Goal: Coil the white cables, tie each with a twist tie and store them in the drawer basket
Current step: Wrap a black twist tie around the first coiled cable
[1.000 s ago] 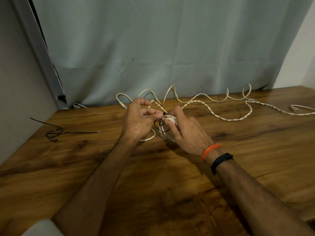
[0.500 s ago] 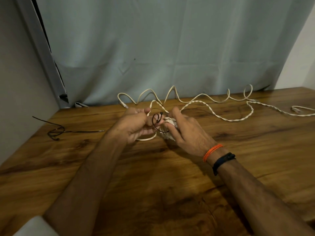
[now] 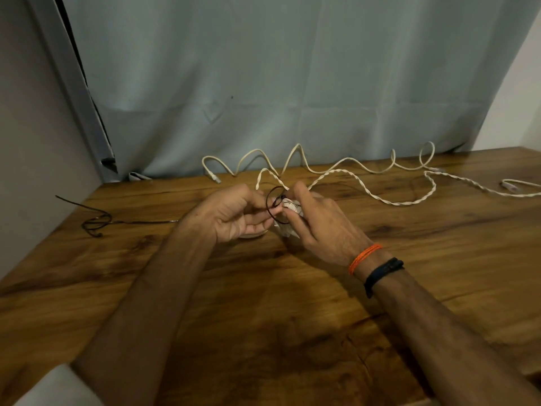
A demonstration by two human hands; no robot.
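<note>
A small coiled white cable (image 3: 288, 227) is pinched under the fingers of my right hand (image 3: 319, 227), just above the wooden table (image 3: 263, 303). A black twist tie (image 3: 270, 205) loops around the coil, and my left hand (image 3: 234, 215) grips its ends between thumb and fingers. A braided white cable (image 3: 409, 200) trails from the coil to the right. A second, smooth white cable (image 3: 301, 159) lies in waves along the back edge. No drawer basket is in view.
More black twist ties (image 3: 96, 221) lie tangled at the table's left side, near the wall. A grey curtain (image 3: 278, 83) hangs behind the table. Another white cable end (image 3: 509, 184) rests at the far right.
My left hand has rolled over, palm turning up, twisting the black tie around the coil. The right hand has kept its hold on the coil.
</note>
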